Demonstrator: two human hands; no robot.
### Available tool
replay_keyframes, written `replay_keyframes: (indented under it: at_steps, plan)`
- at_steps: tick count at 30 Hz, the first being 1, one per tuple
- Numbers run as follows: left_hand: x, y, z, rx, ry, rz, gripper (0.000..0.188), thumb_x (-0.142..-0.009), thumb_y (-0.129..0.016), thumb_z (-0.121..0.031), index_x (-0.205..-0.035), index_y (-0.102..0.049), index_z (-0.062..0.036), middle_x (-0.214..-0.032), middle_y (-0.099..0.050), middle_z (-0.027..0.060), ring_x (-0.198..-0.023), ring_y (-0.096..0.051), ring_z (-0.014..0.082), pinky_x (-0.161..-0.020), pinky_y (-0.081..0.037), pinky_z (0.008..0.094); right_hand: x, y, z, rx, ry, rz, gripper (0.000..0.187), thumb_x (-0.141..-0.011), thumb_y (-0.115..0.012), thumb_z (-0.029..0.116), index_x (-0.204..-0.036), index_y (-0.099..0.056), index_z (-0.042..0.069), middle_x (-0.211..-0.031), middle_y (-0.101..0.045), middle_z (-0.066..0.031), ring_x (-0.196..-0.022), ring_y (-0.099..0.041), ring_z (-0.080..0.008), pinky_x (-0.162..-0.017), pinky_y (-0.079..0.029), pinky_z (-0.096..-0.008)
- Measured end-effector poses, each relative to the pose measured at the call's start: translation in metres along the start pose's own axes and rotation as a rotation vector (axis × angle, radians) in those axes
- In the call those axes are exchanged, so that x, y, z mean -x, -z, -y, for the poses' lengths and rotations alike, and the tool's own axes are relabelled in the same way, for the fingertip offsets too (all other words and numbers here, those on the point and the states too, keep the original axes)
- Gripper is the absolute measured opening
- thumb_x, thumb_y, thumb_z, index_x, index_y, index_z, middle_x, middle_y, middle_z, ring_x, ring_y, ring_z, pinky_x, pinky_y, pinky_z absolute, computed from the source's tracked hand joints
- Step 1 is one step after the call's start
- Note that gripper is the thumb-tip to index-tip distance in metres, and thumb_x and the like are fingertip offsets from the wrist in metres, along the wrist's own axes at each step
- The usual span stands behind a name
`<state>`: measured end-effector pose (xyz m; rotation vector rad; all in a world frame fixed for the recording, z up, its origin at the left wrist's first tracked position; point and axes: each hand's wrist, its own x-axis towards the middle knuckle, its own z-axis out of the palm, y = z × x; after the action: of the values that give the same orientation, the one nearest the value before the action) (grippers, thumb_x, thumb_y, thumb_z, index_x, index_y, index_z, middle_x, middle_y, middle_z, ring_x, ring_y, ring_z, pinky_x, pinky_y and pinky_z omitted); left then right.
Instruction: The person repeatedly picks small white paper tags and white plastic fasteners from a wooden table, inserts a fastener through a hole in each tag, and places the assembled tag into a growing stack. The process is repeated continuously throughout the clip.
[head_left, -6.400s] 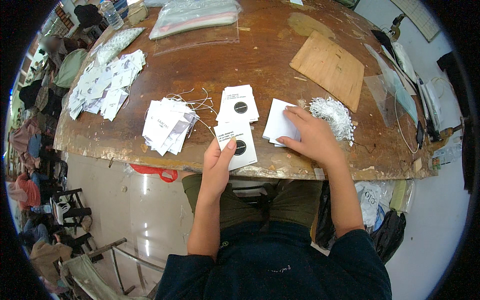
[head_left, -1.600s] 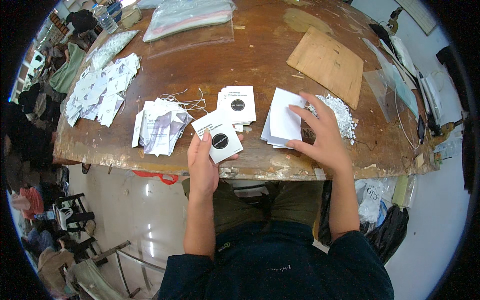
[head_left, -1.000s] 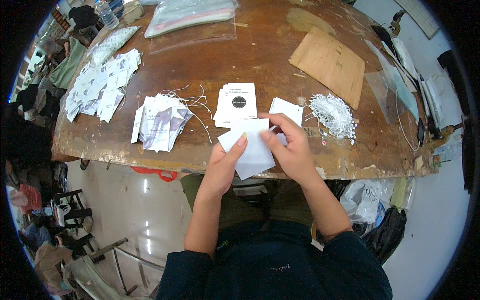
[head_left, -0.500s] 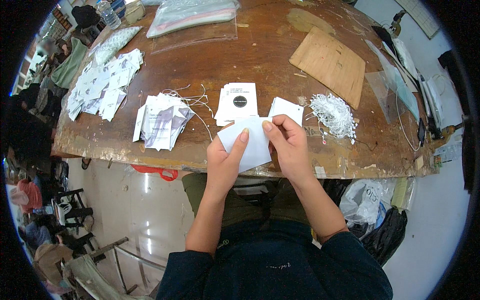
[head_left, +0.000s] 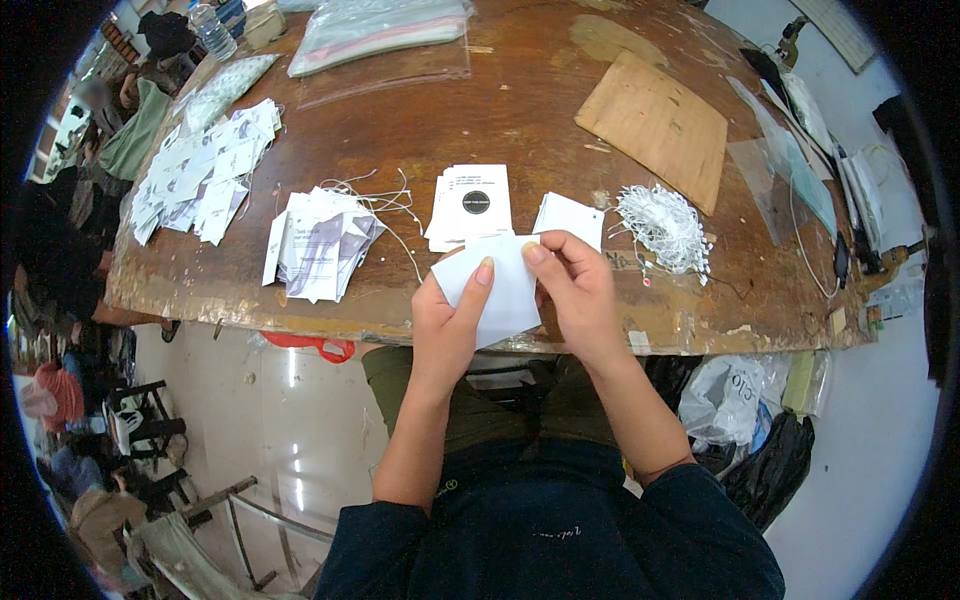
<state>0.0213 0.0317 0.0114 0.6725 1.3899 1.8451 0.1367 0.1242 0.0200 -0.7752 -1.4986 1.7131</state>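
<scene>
Blank white cards (head_left: 505,300), overlapping at an angle, are held over the table's near edge. My left hand (head_left: 447,318) pinches them from the left, thumb on top. On the other side my right hand (head_left: 575,285) grips the upper right corner between thumb and bent fingers. Just beyond lies a stack of printed cards (head_left: 478,195) with a black round mark. Beside it on the right are plain white cards (head_left: 567,222), partly behind my right hand, and a heap of white tag strings (head_left: 660,232). Left of my hands sits a pile of strung tags (head_left: 318,245).
A bigger heap of tags (head_left: 205,175) spreads at the table's left. Clear plastic bags (head_left: 385,35) lie at the back. A thin wooden board (head_left: 655,125) rests at the right, near a teal sheet (head_left: 808,190). White and black bags (head_left: 725,400) stand below the right edge.
Both hands keep the same grip on the white cards, with hardly any movement. The whole view has shifted very slightly.
</scene>
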Motion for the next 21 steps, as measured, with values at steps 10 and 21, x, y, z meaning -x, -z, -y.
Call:
replay_keyframes:
  at_steps: [10,21]
  plan:
    - [-0.002,0.008,0.007,-0.061,0.025,-0.034,0.035,-0.096,-0.063,-0.021,-0.119,-0.059,0.0053,-0.099,-0.067,0.0078,-0.086,-0.062,0.0105,-0.074,-0.050,0.0263,-0.045,0.156,0.017,1.250,0.203,-0.490,0.022,-0.086,-0.068,0.021,-0.098,-0.068,0.002,-0.082,-0.068,-0.0160,-0.077,-0.065,-0.0340,-0.071,-0.050,-0.0419]
    - [-0.001,0.011,0.013,-0.053,-0.022,-0.069,0.034,-0.096,-0.062,-0.021,-0.118,-0.060,0.0054,-0.099,-0.067,0.0081,-0.084,-0.062,0.0108,-0.073,-0.050,0.0259,-0.051,0.165,0.027,0.762,0.287,-0.588,0.019,-0.093,-0.063,0.017,-0.093,-0.065,-0.002,-0.079,-0.065,-0.0046,-0.068,-0.055,-0.0083,-0.063,-0.046,-0.0258]
